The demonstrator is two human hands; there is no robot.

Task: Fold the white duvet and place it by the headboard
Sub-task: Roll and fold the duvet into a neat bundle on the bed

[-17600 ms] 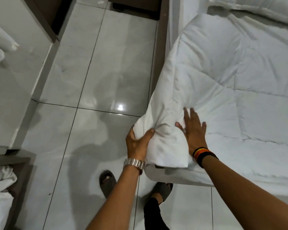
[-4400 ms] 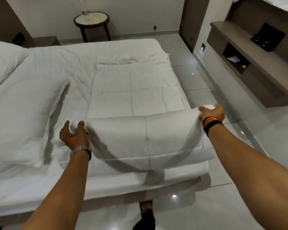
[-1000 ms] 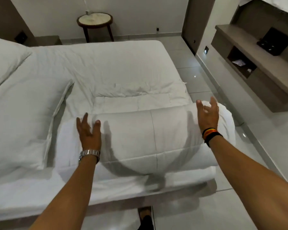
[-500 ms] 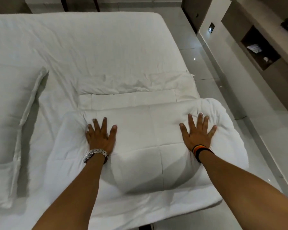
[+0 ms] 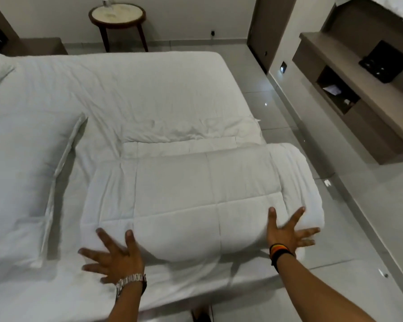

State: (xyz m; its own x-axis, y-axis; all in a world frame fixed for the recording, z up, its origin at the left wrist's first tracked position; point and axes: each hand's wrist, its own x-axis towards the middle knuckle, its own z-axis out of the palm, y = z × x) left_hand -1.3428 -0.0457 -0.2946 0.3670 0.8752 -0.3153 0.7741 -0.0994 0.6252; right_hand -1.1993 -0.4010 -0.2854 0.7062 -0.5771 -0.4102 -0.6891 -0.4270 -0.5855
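A moment ago both palms pressed the bundle flat. Now the left hand and right hand are spread open at the near edge of the duvet, gripping nothing. Folded beside the pillow, it seems ready to carry.

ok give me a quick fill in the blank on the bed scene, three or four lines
1. Both hands are spread open at the near edge of the folded ____, which lies on the bed.
2. The left hand has a metal ____ on its wrist.
3. The pillow lies to the ____ of the folded bundle.
4. The small table beyond the bed has a ____ top.

Missing words: duvet; watch; left; round
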